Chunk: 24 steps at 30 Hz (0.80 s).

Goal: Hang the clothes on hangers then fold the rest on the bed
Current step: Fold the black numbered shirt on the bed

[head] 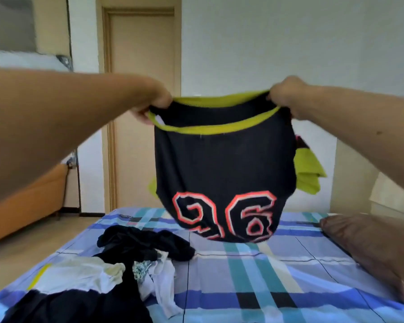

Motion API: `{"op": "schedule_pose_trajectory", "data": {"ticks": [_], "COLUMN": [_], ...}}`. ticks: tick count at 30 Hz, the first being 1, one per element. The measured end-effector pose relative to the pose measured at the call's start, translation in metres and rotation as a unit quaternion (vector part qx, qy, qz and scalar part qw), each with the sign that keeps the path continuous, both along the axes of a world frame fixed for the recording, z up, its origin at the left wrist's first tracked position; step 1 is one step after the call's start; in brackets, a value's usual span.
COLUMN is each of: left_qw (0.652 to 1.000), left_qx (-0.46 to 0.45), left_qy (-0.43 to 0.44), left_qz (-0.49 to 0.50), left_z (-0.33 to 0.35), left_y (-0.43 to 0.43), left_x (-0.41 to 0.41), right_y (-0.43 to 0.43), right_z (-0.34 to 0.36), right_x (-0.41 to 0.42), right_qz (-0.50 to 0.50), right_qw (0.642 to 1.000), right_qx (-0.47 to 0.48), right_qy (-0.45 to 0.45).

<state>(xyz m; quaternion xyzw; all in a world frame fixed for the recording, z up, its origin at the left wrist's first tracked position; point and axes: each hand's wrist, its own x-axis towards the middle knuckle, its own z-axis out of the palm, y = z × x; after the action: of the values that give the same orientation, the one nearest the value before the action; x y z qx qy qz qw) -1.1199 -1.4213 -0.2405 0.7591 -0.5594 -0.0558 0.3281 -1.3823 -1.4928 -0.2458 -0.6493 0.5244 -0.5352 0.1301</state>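
The left hand [155, 106] and right hand [283, 95] each gripped the jersey [219, 166] by its yellow band. It hung straight down — the 96 just above the bed [289, 264].

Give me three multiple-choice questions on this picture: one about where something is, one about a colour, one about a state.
1. Where does the pile of loose clothes lie on the bed?
A. its near left part
B. its far right corner
C. on the floor beside it

2. What colour is the band along the held edge of the black jersey?
A. red
B. yellow-green
C. white

3. How is the jersey held?
A. by one hand only
B. stretched between both hands, hanging down
C. not held, flat on the bed

Answers:
1. A: the pile sits at the lower left of the view, on the plaid sheet.
2. B: the band is yellow-green against the black cloth.
3. B: the left hand and the right hand each grip one end of the band.
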Motion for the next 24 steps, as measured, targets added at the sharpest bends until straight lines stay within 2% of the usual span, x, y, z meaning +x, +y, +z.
{"op": "schedule_pose_trajectory", "data": {"ticks": [2,4,5,7,8,10,12,14,16,19,22,24], "left_qw": [0.999,0.999,0.999,0.995,0.990,0.979,0.974,0.977,0.990,0.997,0.959,0.942], "left_qx": [-0.047,-0.041,-0.014,0.073,0.121,0.177,0.172,0.153,0.111,-0.044,-0.238,-0.303], "left_qy": [0.013,0.020,0.017,0.008,0.012,0.062,0.128,0.142,0.084,-0.040,-0.129,-0.130], "left_qz": [-0.012,-0.030,-0.041,-0.064,-0.072,-0.080,-0.069,-0.045,-0.006,0.040,0.080,0.069], "left_z": [0.027,0.034,0.028,0.002,-0.014,-0.044,-0.061,-0.065,-0.055,-0.016,0.032,0.051], "left_y": [0.004,0.007,0.011,0.011,0.011,0.012,0.010,0.010,0.016,0.027,0.038,0.039], "left_x": [0.001,-0.001,-0.002,-0.002,0.001,0.012,0.030,0.040,0.035,0.020,0.016,0.017], "right_y": [0.006,0.017,0.023,0.026,0.025,0.014,0.007,0.007,0.005,0.011,0.024,0.033], "right_z": [0.029,0.032,0.023,-0.008,-0.024,-0.045,-0.055,-0.055,-0.043,-0.006,0.040,0.059], "right_x": [-0.001,0.000,0.003,0.002,0.001,-0.006,-0.013,-0.014,-0.011,-0.002,-0.003,-0.010], "right_qz": [-0.021,0.017,0.056,0.100,0.087,0.016,-0.031,-0.029,-0.039,-0.084,-0.137,-0.154], "right_qw": [0.998,0.992,0.982,0.934,0.908,0.893,0.907,0.927,0.940,0.950,0.951,0.949], "right_qx": [-0.063,-0.057,-0.005,0.134,0.162,0.110,0.062,0.043,0.014,-0.085,-0.175,-0.207], "right_qy": [0.020,0.110,0.183,0.316,0.376,0.437,0.416,0.370,0.338,0.288,0.214,0.183]}}
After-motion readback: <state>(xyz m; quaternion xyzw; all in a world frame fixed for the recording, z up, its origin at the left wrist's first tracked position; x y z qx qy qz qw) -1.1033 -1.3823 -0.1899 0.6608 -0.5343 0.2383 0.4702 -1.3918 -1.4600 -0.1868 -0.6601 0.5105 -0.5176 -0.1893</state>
